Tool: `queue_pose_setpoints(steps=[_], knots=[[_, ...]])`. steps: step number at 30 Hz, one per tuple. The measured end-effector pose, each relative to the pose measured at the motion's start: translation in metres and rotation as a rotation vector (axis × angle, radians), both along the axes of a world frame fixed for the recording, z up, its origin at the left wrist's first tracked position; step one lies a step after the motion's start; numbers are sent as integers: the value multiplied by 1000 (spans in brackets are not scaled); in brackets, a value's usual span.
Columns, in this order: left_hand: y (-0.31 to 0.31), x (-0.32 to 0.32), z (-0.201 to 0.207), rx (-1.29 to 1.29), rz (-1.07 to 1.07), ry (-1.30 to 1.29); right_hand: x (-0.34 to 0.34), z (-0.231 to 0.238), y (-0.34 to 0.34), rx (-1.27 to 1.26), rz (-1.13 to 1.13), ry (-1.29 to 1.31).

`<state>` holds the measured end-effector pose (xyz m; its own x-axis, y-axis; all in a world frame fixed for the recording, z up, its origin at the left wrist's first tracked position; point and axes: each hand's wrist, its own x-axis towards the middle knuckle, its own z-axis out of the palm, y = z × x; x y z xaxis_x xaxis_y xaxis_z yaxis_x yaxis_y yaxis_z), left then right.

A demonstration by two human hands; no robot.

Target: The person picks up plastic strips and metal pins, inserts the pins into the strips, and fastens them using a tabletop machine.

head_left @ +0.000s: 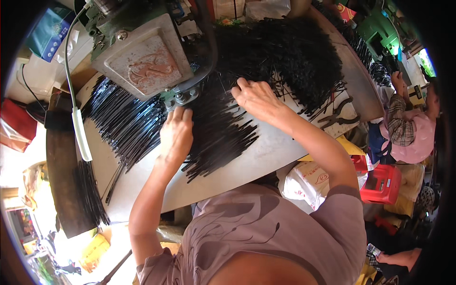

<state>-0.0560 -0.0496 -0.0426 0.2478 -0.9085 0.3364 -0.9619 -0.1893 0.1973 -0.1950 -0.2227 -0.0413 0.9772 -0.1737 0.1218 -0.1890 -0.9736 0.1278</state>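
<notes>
a person in a greyish-mauve shirt (285,228), seen from above, works with both bare hands at a pale desk (275,147) covered with many thin black rods (128,118). the rods lie in a slanting spread to the left of the left hand, in another spread between and below the two hands, and in a large dark heap (294,57) at the far right of the desk. the left hand (176,135) is just below the metal fitting of a worn machine (152,61), its fingers bent and close together; whether they grip a rod is hidden. the right hand (256,99) is at the near edge of the heap, knuckles up, fingers curled in narrowly toward the thumb; what they hold, if anything, is too small to tell. the machine has a square grey cover with a reddish raised mark. a white-sleeved cable (80,135) hangs to its left. dark pliers (336,116) lie on the right of the desk. at the left end is a curved brown panel (69,180) with more rods along it. a white bag (306,183) is below the right forearm. farther right, a co-worker in pink (415,137) sits near a green machine (375,35).
</notes>
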Motion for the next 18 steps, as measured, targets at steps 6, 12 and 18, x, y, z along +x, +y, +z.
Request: queue_pose_setpoints(steps=[6,12,18], knots=[[-3,13,-15,-86,-71,97,-14,20,1,173,-165,6],[-1,15,-1,-123,33,559,-18,24,-4,240,-241,-81],[3,11,13,-68,131,947,-18,18,4,477,-9,-261]])
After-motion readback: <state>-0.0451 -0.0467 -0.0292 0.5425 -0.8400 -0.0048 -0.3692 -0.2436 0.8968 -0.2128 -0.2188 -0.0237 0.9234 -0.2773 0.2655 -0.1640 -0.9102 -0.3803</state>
